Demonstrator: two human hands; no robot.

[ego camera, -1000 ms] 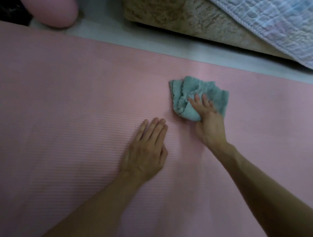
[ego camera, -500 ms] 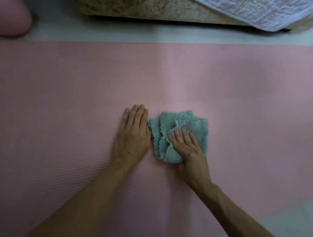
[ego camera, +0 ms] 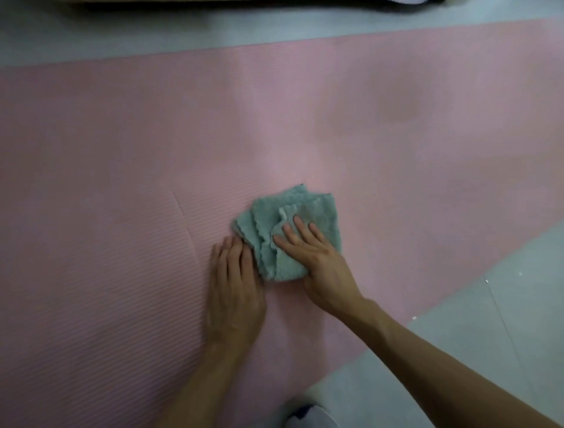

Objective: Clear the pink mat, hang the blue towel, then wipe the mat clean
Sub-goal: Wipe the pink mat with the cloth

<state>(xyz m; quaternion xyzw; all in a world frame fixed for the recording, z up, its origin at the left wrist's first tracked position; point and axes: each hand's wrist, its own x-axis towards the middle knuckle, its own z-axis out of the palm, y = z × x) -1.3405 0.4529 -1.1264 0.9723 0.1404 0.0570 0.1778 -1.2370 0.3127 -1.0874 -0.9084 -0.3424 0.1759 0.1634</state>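
A ribbed pink mat (ego camera: 122, 183) covers most of the floor in view. A crumpled teal cloth (ego camera: 268, 226) lies on it near the middle. My right hand (ego camera: 320, 262) presses flat on the cloth, fingers spread over its top. My left hand (ego camera: 235, 290) lies palm down on the mat just left of the cloth, its fingertips touching the cloth's edge. A darker patch (ego camera: 396, 107) shows on the mat at the upper right. No blue towel is in view.
Grey floor (ego camera: 503, 305) borders the mat at the lower right and along the top. A dark strip of furniture base (ego camera: 213, 3) runs along the top edge. A bit of pale clothing (ego camera: 308, 415) shows at the bottom.
My right hand has dragged the cloth from the mat's far side toward me, up against my left hand. The view has swung so the mat's near right corner and grey floor now show.
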